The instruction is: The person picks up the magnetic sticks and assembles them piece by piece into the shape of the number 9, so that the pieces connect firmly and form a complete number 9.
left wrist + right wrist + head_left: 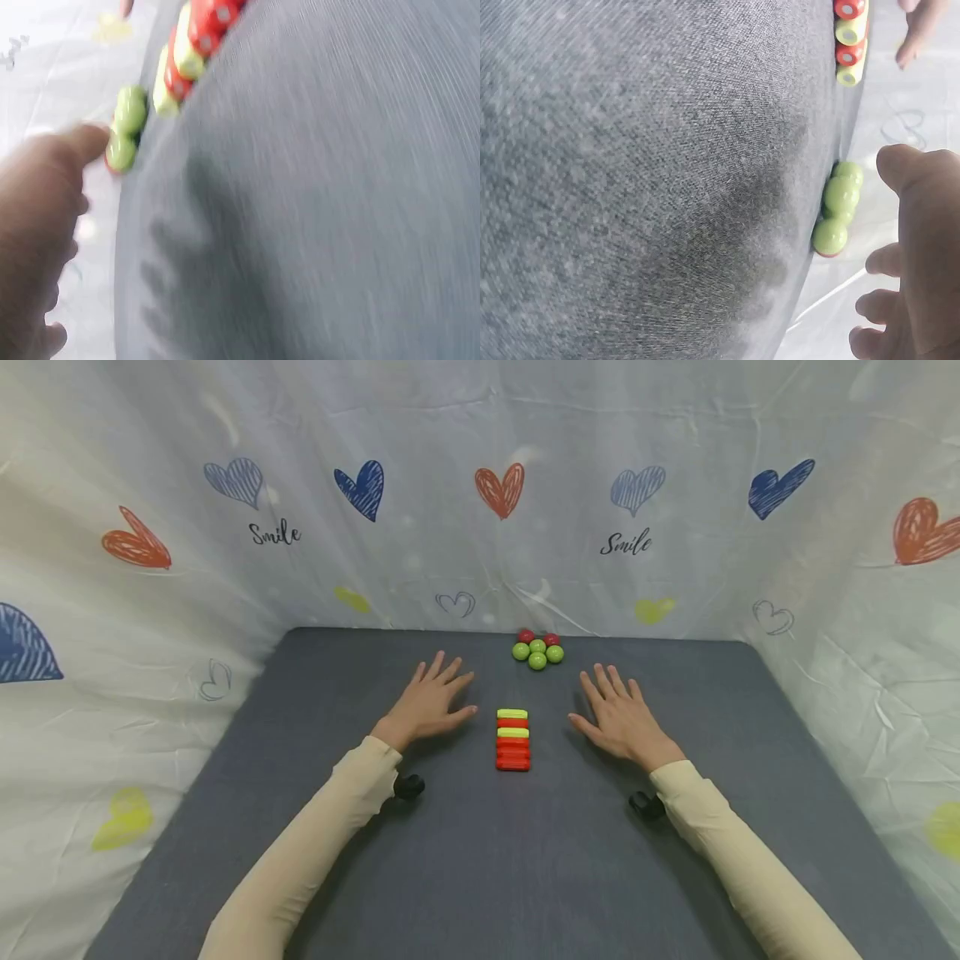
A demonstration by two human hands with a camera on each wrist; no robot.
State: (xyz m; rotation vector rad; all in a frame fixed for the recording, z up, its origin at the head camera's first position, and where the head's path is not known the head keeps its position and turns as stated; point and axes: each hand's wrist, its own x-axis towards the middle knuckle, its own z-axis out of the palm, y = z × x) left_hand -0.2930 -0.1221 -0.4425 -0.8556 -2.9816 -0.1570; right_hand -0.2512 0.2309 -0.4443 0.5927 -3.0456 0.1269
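A column of red and yellow-green sticks (513, 753) lies between the hands in the head view; their ends (204, 34) (849, 31) show in both wrist views. Beyond it sits a cluster of green balls (537, 661) with two red balls (527, 636) behind. My left hand (429, 700) is left of the sticks, fingers spread, holding nothing, its shadow below. To the right, my right hand (621, 718) is likewise spread and touches no object. In the left wrist view the left hand (37, 217) is blurred; the right hand (930, 247) shows in the right wrist view.
A dark grey table (480, 877) lies under both arms. Behind and beside it hangs a white curtain (555, 418) printed with hearts and the word Smile. Black bands (408, 787) (647, 806) show at both wrists, by the cream sleeves.
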